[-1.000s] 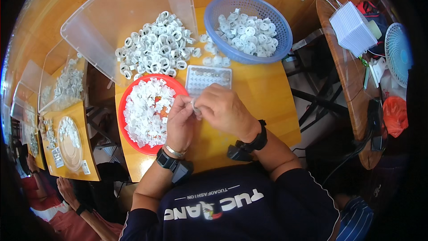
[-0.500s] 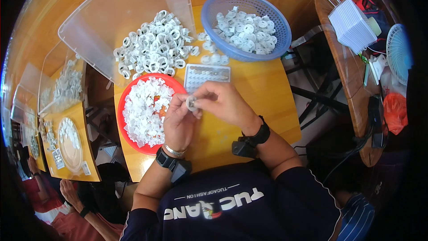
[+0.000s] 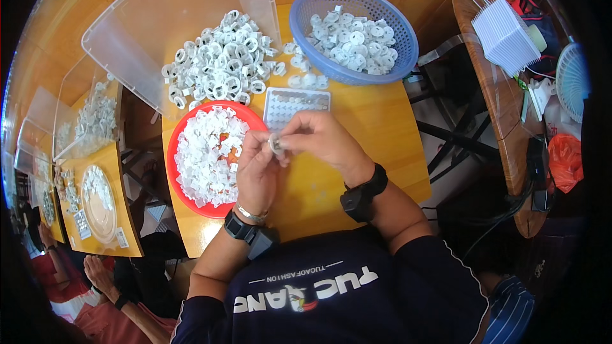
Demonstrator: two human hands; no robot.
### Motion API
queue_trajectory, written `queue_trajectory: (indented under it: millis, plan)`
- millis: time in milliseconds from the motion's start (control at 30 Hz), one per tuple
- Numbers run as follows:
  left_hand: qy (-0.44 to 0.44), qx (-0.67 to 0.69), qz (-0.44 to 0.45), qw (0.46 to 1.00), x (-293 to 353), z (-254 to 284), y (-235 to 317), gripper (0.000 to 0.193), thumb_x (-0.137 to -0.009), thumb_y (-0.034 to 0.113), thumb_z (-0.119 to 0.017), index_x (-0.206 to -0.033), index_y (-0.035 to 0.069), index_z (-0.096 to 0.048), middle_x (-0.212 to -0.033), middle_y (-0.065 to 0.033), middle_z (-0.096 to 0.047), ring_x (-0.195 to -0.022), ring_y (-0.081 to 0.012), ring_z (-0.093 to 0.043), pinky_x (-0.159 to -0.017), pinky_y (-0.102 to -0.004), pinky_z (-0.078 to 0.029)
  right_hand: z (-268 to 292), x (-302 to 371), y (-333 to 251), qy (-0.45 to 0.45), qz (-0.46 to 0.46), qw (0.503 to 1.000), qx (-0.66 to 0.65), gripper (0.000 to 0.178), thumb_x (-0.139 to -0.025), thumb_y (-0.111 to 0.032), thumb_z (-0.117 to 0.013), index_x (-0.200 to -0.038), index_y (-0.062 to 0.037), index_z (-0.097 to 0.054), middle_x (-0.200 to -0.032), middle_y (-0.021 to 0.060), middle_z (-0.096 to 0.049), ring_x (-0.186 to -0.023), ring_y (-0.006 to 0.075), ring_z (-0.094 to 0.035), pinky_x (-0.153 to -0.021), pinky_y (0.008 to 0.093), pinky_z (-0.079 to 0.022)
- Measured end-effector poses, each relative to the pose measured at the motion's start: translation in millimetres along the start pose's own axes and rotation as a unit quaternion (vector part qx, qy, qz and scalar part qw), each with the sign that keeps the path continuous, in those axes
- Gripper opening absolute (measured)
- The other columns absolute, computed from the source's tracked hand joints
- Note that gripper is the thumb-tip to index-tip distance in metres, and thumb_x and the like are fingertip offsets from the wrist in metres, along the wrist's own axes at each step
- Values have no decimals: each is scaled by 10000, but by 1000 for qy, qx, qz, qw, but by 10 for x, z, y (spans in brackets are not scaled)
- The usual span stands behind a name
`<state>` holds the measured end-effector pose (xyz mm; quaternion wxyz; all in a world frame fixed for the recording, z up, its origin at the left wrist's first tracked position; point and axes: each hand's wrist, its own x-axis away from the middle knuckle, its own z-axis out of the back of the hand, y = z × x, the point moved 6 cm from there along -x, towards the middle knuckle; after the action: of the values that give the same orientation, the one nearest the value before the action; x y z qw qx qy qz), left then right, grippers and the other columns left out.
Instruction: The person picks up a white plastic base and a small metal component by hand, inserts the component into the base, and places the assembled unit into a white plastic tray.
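Left hand (image 3: 256, 172) and right hand (image 3: 319, 140) pinching one small white ring (image 3: 276, 144) between fingertips, above counter (image 3: 376, 134), beside red bowl (image 3: 182, 197) of white bits, blue basket (image 3: 306, 19) beyond.

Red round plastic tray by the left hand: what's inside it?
The red round plastic tray holds a heap of small white plastic pieces. The left hand covers its right edge, so anything there is hidden.
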<state>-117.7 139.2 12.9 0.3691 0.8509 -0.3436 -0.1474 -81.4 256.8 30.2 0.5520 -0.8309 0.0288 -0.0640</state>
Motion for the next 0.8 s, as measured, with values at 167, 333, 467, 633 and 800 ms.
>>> queue_trajectory:
  millis: [167, 333, 467, 633, 800]
  plan:
    - [2, 8, 14, 1000, -3, -5, -12, 140, -961, 187, -492, -1013, 58, -493, -826, -51, -553, -769, -145, -520, -731, -281, -424, 38, -16, 103, -6, -65, 998, 11, 107, -859, -93, -659, -849, 4, -616, -745, 76, -661, -632, 131, -623, -568, 240, -481]
    - [-6, 13, 8, 1000, -6, -19, -26, 131, -959, 184, -494, -997, 59, -499, -825, -56, -559, -767, -150, -524, -730, -283, -424, 43, -9, 132, 3, -69, 997, 16, 101, -866, -94, -651, -849, -3, -611, -731, 69, -655, -631, 122, -617, -571, 233, -471]
    - [-5, 42, 9, 999, -29, 39, -46, 147, -949, 190, -514, -1013, 58, -506, -844, -60, -569, -774, -157, -533, -729, -282, -430, 16, -37, 146, 8, -65, 998, 21, 112, -875, -105, -647, -854, -5, -602, -733, 63, -652, -627, 114, -611, -563, 224, -457]
    - [-11, 69, 11, 998, -47, 71, -23, 169, -937, 194, -536, -1020, 50, -505, -875, -68, -580, -787, -164, -545, -734, -287, -441, 30, -44, 114, -2, -52, 998, 32, 120, -876, -108, -652, -851, -7, -590, -742, 50, -641, -633, 110, -605, -557, 223, -446]
    - [-12, 72, 18, 997, -32, 37, -19, 176, -939, 195, -533, -1022, 42, -504, -881, -70, -577, -782, -159, -542, -730, -282, -438, -52, -24, 98, -11, -32, 999, -1, 107, -855, -64, -665, -840, -1, -580, -740, 46, -631, -652, 109, -607, -569, 235, -460]
